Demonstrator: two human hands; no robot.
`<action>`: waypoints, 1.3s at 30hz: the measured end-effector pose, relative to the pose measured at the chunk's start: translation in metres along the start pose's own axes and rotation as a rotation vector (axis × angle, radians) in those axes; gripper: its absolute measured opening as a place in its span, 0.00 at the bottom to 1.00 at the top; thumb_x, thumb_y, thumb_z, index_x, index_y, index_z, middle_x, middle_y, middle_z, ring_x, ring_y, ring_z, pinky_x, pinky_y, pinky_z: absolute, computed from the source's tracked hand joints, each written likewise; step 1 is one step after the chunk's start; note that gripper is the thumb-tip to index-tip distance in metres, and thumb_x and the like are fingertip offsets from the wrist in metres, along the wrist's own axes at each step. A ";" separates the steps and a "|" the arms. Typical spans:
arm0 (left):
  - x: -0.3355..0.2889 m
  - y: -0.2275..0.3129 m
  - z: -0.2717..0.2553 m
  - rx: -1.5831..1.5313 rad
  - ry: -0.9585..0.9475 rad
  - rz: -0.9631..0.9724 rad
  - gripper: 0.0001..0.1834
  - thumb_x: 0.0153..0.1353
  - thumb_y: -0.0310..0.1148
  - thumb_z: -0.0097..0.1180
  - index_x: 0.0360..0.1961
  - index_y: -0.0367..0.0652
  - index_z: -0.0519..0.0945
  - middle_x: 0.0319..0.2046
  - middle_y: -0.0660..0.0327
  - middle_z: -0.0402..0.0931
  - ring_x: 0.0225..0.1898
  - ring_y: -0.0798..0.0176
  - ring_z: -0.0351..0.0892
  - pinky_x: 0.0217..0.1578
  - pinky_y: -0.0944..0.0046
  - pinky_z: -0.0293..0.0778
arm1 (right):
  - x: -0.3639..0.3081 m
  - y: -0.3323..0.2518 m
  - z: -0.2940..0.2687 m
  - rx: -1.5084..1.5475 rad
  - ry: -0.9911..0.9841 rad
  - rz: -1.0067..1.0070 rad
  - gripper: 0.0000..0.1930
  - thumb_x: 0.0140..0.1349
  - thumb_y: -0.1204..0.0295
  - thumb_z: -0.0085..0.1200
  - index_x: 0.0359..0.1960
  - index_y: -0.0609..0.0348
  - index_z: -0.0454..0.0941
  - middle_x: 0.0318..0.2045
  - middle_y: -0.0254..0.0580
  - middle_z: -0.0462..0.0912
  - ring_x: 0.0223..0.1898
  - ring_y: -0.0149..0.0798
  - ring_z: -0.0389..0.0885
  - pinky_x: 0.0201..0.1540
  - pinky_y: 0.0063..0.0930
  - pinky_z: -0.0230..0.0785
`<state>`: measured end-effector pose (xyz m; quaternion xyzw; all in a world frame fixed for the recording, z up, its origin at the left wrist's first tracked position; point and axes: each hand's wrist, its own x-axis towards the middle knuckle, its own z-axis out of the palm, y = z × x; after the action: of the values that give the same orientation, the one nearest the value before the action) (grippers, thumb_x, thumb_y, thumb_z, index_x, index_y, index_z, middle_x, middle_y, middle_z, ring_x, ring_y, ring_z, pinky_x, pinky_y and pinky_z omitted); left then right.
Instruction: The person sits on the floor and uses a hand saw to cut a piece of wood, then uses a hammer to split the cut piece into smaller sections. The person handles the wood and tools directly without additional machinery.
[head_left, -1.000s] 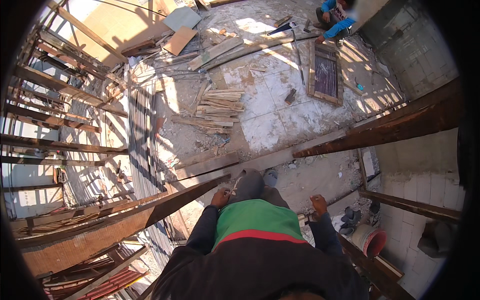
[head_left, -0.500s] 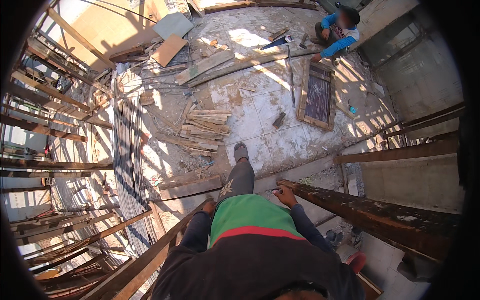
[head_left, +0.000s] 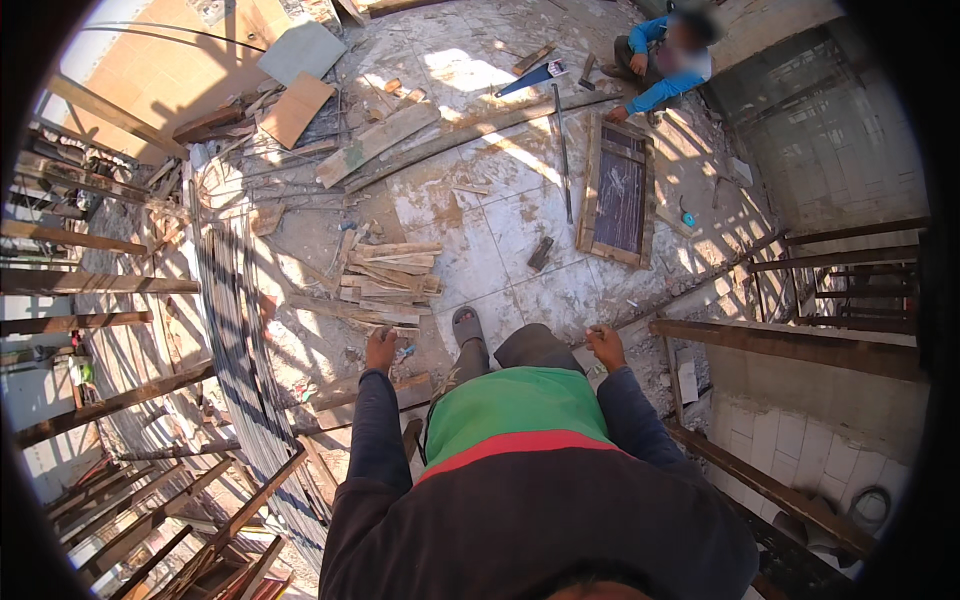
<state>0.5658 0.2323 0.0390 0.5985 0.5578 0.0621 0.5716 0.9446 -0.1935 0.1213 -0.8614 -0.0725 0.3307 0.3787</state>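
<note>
Over rubble beside a pile of short wooden strips [head_left: 385,280] hangs my left hand [head_left: 381,350], its fingers loosely bent and nothing in them. My right hand [head_left: 605,347] is in the air past my right thigh, fingers half curled and apart, likewise without anything in it. The nearest thing to it is the end of a brown wooden beam [head_left: 780,345], which it does not touch. One sandalled foot [head_left: 467,326] stands on the dirty tiled floor [head_left: 490,230], while my other foot is hidden below the bent knee.
A co-worker [head_left: 665,60] squats at the far right, one hand at a wooden-framed panel [head_left: 615,195]. A long metal bar [head_left: 563,155], a handsaw [head_left: 530,78], a hammer [head_left: 587,70] and planks [head_left: 380,145] lie ahead. Long metal strips [head_left: 235,330] run along the left, near timber beams [head_left: 110,405].
I have moved forward, my right knee now raised. Both hands have swung forward and outward, the right one away from the dark beam's end. The co-worker remains at the framed panel.
</note>
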 end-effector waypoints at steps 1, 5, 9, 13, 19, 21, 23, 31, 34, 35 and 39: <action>-0.004 0.036 0.010 -0.047 -0.018 -0.008 0.20 0.66 0.39 0.56 0.50 0.31 0.79 0.38 0.53 0.83 0.35 0.62 0.84 0.36 0.64 0.78 | 0.010 0.007 -0.008 -0.106 -0.001 -0.045 0.19 0.67 0.62 0.58 0.51 0.67 0.78 0.34 0.46 0.85 0.33 0.36 0.85 0.35 0.33 0.76; -0.017 0.024 0.009 -0.157 -0.005 -0.003 0.21 0.66 0.38 0.55 0.52 0.31 0.79 0.37 0.55 0.83 0.34 0.63 0.83 0.34 0.65 0.77 | 0.037 -0.041 0.002 -0.156 -0.120 -0.031 0.19 0.64 0.60 0.60 0.48 0.63 0.79 0.36 0.50 0.86 0.36 0.43 0.86 0.39 0.36 0.75; -0.071 -0.002 0.033 -0.037 -0.071 -0.306 0.20 0.66 0.39 0.56 0.51 0.34 0.79 0.36 0.57 0.82 0.34 0.62 0.83 0.34 0.63 0.78 | 0.065 -0.015 0.000 -0.234 -0.177 -0.008 0.19 0.62 0.57 0.62 0.46 0.58 0.81 0.40 0.51 0.86 0.42 0.49 0.85 0.45 0.41 0.75; -0.120 -0.019 0.060 -0.024 -0.123 -0.528 0.14 0.68 0.39 0.55 0.48 0.42 0.81 0.29 0.59 0.81 0.25 0.61 0.81 0.23 0.59 0.76 | 0.091 0.003 -0.012 -0.349 -0.219 0.102 0.20 0.58 0.55 0.63 0.42 0.57 0.83 0.42 0.54 0.85 0.45 0.53 0.83 0.49 0.44 0.74; -0.112 0.004 0.111 0.255 -0.114 -0.181 0.21 0.66 0.41 0.58 0.52 0.35 0.80 0.37 0.53 0.84 0.33 0.60 0.84 0.30 0.59 0.78 | 0.187 -0.029 -0.051 -0.395 -0.201 0.013 0.17 0.56 0.55 0.64 0.39 0.55 0.83 0.40 0.53 0.85 0.45 0.54 0.83 0.49 0.44 0.74; -0.088 0.022 0.128 0.185 -0.049 -0.110 0.22 0.66 0.42 0.58 0.52 0.35 0.80 0.39 0.52 0.84 0.36 0.59 0.84 0.35 0.60 0.78 | 0.224 -0.043 -0.063 -0.392 -0.205 -0.018 0.17 0.57 0.55 0.64 0.38 0.55 0.83 0.39 0.53 0.86 0.45 0.54 0.84 0.49 0.44 0.74; -0.070 0.042 0.147 0.085 0.033 -0.059 0.23 0.66 0.43 0.57 0.52 0.34 0.80 0.41 0.51 0.84 0.38 0.58 0.85 0.39 0.60 0.78 | 0.258 -0.066 -0.071 -0.412 -0.214 -0.078 0.17 0.58 0.56 0.63 0.38 0.56 0.83 0.38 0.53 0.86 0.44 0.54 0.84 0.48 0.44 0.75; -0.064 0.154 0.151 -0.123 0.118 -0.101 0.24 0.66 0.40 0.56 0.56 0.33 0.76 0.45 0.51 0.82 0.38 0.60 0.85 0.38 0.63 0.79 | 0.323 -0.141 -0.039 -0.179 -0.337 -0.234 0.17 0.64 0.64 0.59 0.45 0.68 0.79 0.32 0.47 0.84 0.30 0.38 0.85 0.33 0.31 0.77; -0.076 0.116 0.150 -0.184 0.195 -0.169 0.22 0.66 0.39 0.56 0.54 0.33 0.77 0.43 0.50 0.82 0.36 0.58 0.85 0.35 0.62 0.80 | 0.322 -0.136 -0.019 -0.272 -0.429 -0.270 0.18 0.65 0.64 0.60 0.47 0.68 0.78 0.33 0.46 0.84 0.27 0.35 0.84 0.30 0.30 0.77; -0.085 0.101 0.150 -0.215 0.229 -0.191 0.22 0.66 0.39 0.56 0.54 0.33 0.78 0.41 0.51 0.83 0.35 0.58 0.85 0.34 0.62 0.80 | 0.314 -0.142 -0.014 -0.304 -0.468 -0.249 0.18 0.64 0.63 0.60 0.47 0.67 0.79 0.33 0.46 0.85 0.27 0.36 0.85 0.30 0.30 0.76; -0.113 0.054 0.155 -0.205 0.299 -0.476 0.21 0.66 0.39 0.56 0.53 0.34 0.78 0.38 0.52 0.83 0.34 0.59 0.84 0.28 0.60 0.79 | 0.285 -0.141 0.005 -0.425 -0.547 -0.161 0.19 0.62 0.61 0.63 0.46 0.65 0.81 0.32 0.49 0.86 0.29 0.37 0.86 0.32 0.32 0.77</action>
<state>0.6658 0.0682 0.0909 0.3743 0.7512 0.0699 0.5392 1.1785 0.0158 0.0708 -0.7921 -0.3062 0.4956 0.1824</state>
